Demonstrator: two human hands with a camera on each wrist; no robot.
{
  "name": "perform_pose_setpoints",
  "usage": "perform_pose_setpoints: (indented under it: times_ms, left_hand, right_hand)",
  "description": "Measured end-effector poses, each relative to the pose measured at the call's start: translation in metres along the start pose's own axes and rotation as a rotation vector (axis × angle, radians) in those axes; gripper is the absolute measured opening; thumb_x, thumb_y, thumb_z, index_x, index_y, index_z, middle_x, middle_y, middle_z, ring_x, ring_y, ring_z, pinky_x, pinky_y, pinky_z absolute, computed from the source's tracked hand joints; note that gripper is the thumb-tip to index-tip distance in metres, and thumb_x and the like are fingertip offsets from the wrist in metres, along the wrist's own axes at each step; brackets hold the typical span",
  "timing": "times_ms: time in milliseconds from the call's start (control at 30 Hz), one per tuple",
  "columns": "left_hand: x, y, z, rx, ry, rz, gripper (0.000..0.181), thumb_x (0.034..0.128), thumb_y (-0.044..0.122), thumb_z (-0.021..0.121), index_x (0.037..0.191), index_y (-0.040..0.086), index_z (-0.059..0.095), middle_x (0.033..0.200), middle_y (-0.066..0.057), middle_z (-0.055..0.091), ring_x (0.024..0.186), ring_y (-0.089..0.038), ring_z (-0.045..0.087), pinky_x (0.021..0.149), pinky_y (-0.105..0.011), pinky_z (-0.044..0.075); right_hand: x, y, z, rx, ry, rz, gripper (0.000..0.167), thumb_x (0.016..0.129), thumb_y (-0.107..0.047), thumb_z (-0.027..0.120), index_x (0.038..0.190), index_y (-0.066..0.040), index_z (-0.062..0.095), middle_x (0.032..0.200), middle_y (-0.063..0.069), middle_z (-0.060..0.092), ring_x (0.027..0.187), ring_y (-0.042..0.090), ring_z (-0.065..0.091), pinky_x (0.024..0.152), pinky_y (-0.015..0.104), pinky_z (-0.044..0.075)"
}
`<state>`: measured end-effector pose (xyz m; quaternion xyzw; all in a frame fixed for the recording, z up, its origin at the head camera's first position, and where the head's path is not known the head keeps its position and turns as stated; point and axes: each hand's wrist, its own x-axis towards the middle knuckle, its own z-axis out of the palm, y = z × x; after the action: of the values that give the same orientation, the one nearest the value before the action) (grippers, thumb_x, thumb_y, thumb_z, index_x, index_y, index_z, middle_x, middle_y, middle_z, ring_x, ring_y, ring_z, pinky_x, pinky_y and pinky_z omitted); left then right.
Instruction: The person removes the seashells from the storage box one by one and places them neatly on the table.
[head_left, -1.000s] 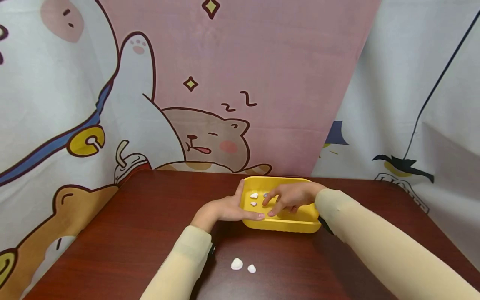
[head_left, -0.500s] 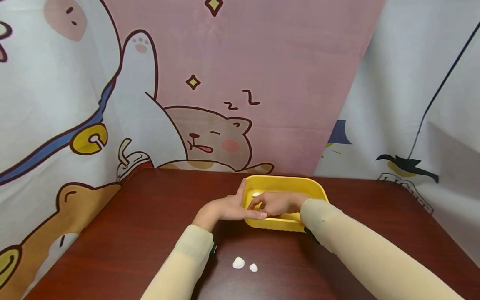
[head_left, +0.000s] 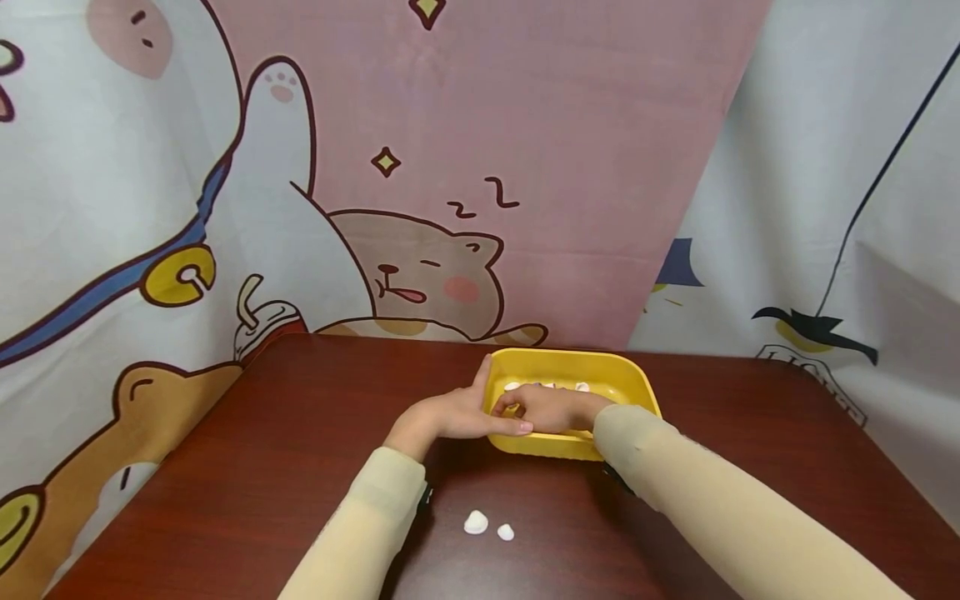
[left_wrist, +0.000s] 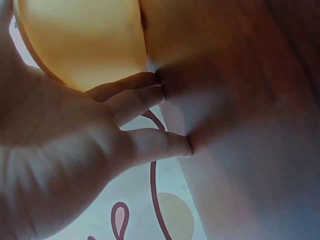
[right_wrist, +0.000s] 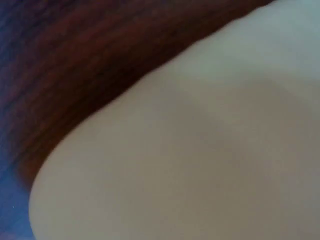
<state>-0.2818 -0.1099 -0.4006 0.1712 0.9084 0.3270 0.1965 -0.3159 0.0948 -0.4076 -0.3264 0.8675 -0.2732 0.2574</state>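
R hand in yellow tray, L hand at its L end.
L spread; R curled, can't tell if pinching. 2 seashells in front of tray.

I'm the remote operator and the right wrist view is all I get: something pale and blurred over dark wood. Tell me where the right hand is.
Observer: The head view shows the right hand inside the yellow tray.

Operator: Good. Now cover the left side for me.

Observer: The left hand is at the tray's left end, its thumb reaching over the near rim.

Operator: List anything loose outside the tray.

Observer: Two white, shell-like pieces lie side by side on the table, apart from the tray, on its near side.
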Motion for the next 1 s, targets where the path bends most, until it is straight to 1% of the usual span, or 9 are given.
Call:
perform_pose_setpoints:
  times_ms: [100,233,300,400,533,633,833,1000]
  left_hand:
    - [0.000,0.000,0.000,-0.007,0.007,0.005,0.137,0.0837,0.077,0.073,0.169,0.025,-0.021,0.162,-0.024,0.047,0.143,-0.033,0.056,0.121,-0.052,0.042]
    - [0.000,0.000,0.000,-0.014,0.011,0.008,0.137,0.0839,0.076,0.073,0.169,0.025,-0.021,0.161,-0.024,0.049,0.140,-0.031,0.057,0.120,-0.051,0.043]
    - [0.001,0.000,0.001,-0.017,0.011,0.011,0.137,0.0840,0.076,0.074,0.169,0.024,-0.021,0.160,-0.024,0.050,0.139,-0.031,0.058,0.119,-0.051,0.044]
    - [0.001,0.000,0.001,-0.024,0.012,0.014,0.136,0.0840,0.075,0.074,0.169,0.025,-0.020,0.158,-0.023,0.051,0.138,-0.031,0.059,0.119,-0.051,0.044]
    - [0.002,-0.001,0.002,-0.032,0.009,0.034,0.134,0.0846,0.073,0.075,0.169,0.027,-0.018,0.154,-0.021,0.055,0.135,-0.031,0.060,0.118,-0.051,0.045]
    - [0.002,-0.001,0.002,-0.034,0.004,0.047,0.132,0.0852,0.073,0.075,0.169,0.028,-0.018,0.154,-0.020,0.055,0.136,-0.030,0.060,0.118,-0.051,0.045]
    - [0.002,0.001,0.002,-0.015,0.011,0.035,0.135,0.0852,0.074,0.074,0.169,0.025,-0.020,0.162,-0.023,0.048,0.142,-0.032,0.056,0.120,-0.051,0.043]
    - [0.001,0.000,0.002,-0.025,0.014,0.029,0.135,0.0848,0.074,0.074,0.169,0.027,-0.020,0.162,-0.022,0.047,0.142,-0.033,0.056,0.120,-0.052,0.043]
  right_hand:
    - [0.001,0.001,0.002,-0.029,0.023,-0.033,0.022,0.101,-0.020,0.064,0.120,-0.014,0.074,0.100,-0.002,0.067,0.087,0.011,0.057,0.081,0.028,0.047]
    - [0.003,0.003,0.004,-0.065,0.040,-0.088,0.021,0.100,-0.018,0.064,0.115,-0.009,0.075,0.093,-0.003,0.068,0.082,0.008,0.057,0.079,0.024,0.047]
    - [0.003,0.004,0.005,-0.072,0.044,-0.099,0.021,0.100,-0.018,0.064,0.114,-0.008,0.075,0.089,-0.003,0.067,0.080,0.007,0.056,0.078,0.022,0.046]
    - [0.004,0.007,0.006,-0.075,0.051,-0.111,0.020,0.100,-0.017,0.064,0.114,-0.007,0.075,0.092,-0.003,0.068,0.081,0.006,0.056,0.077,0.021,0.046]
    - [0.005,0.009,0.007,-0.080,0.067,-0.136,0.023,0.100,-0.018,0.065,0.118,-0.007,0.075,0.102,0.000,0.072,0.084,0.006,0.057,0.079,0.021,0.048]
    - [0.005,0.010,0.009,-0.074,0.078,-0.152,0.025,0.100,-0.020,0.066,0.120,-0.007,0.075,0.108,0.002,0.074,0.086,0.005,0.059,0.080,0.021,0.049]
    - [0.005,0.010,0.008,-0.066,0.073,-0.192,0.023,0.101,-0.018,0.065,0.117,-0.007,0.076,0.109,0.004,0.076,0.091,0.005,0.062,0.084,0.021,0.051]
    - [0.005,0.009,0.008,-0.071,0.068,-0.208,0.022,0.101,-0.018,0.064,0.115,-0.007,0.077,0.107,0.003,0.075,0.092,0.006,0.061,0.086,0.022,0.051]
